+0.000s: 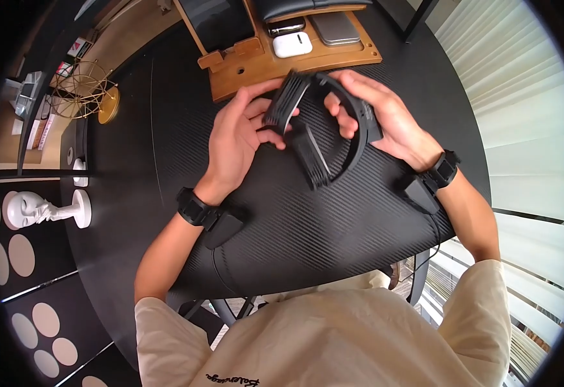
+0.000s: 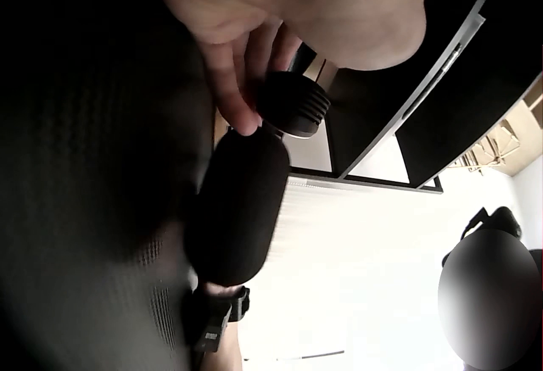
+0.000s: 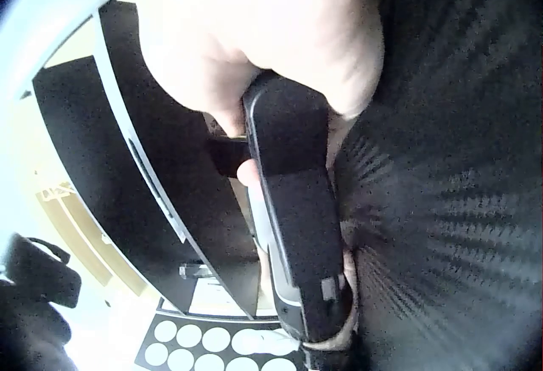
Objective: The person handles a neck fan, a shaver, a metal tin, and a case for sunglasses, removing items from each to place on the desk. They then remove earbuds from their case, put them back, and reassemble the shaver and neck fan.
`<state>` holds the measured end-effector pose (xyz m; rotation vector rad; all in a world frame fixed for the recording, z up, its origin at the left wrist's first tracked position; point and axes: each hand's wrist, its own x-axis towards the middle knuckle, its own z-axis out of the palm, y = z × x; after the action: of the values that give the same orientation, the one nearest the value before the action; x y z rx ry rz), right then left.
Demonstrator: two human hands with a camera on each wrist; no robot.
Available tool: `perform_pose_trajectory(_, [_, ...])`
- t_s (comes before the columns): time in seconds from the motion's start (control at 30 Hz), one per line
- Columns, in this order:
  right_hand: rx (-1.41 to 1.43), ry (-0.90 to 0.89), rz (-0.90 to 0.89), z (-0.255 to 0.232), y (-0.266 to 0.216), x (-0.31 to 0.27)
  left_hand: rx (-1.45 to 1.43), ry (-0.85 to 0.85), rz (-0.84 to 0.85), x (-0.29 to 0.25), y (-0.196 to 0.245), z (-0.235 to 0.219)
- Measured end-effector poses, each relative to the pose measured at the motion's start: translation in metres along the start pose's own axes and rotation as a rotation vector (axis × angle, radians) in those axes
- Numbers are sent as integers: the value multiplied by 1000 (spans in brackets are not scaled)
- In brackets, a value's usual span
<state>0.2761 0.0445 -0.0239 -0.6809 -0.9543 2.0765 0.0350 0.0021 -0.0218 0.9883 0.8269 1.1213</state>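
Note:
A black curved device point(image 1: 361, 129), like a headset with a band and ribbed blocks, is held above the dark table. The right hand point(image 1: 391, 122) grips its band, thumb on top and fingers curled inside. At the left, the left hand point(image 1: 233, 138) has its fingers around the ribbed block point(image 1: 286, 100); a second ribbed block point(image 1: 309, 157) hangs lower. In the left wrist view, fingertips of the left hand point(image 2: 254, 74) touch the ribbed part point(image 2: 293, 104) above a rounded black pad point(image 2: 242, 206). In the right wrist view, the right hand point(image 3: 263, 40) holds the black body point(image 3: 297, 193).
A wooden organizer point(image 1: 230, 80) at the table's back holds a white earbud case point(image 1: 292, 44), a grey flat box point(image 1: 335, 29) and a dark tablet. A gold wire ornament point(image 1: 108, 105) and a white sculpture point(image 1: 82, 208) stand left. White blinds hang at the right.

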Motion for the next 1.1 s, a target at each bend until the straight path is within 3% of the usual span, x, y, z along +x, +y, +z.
perform_pose_trajectory(0.17, [159, 23, -12, -15, 4, 4, 55, -96, -10, 1, -8, -8])
perform_pose_trajectory(0.27, [107, 21, -53, -7, 1, 2, 254, -163, -22, 0, -5, -4])
perform_pose_trajectory(0.33, [108, -17, -45, -7, 2, 3, 227, -176, -64, 0, -4, -4])
perform_pose_trajectory(0.43, [49, -38, -26, -4, 4, 2, 331, -226, 0, -2, -1, 2])
perform_pose_trajectory(0.5, [53, 12, -37, -4, 5, 3, 448, -254, -90, -4, 4, 4])
perform_pose_trajectory(0.63, [77, 81, -84, -2, 6, 3, 259, -190, 14, -2, -7, 5])
perform_pose_trajectory(0.7, [105, 135, -137, -2, 7, 5, 219, -79, 80, -2, -5, 5])
perform_pose_trajectory(0.87, [118, 150, -136, -10, 1, 5, 242, -77, 100, -2, -4, -1])
perform_pose_trajectory(1.0, [56, 100, -90, -9, -2, 4, 264, -139, 131, 0, -5, -1])
perform_pose_trajectory(1.1, [18, 13, -65, -12, -3, 4, 543, -294, 52, -2, 6, 2])
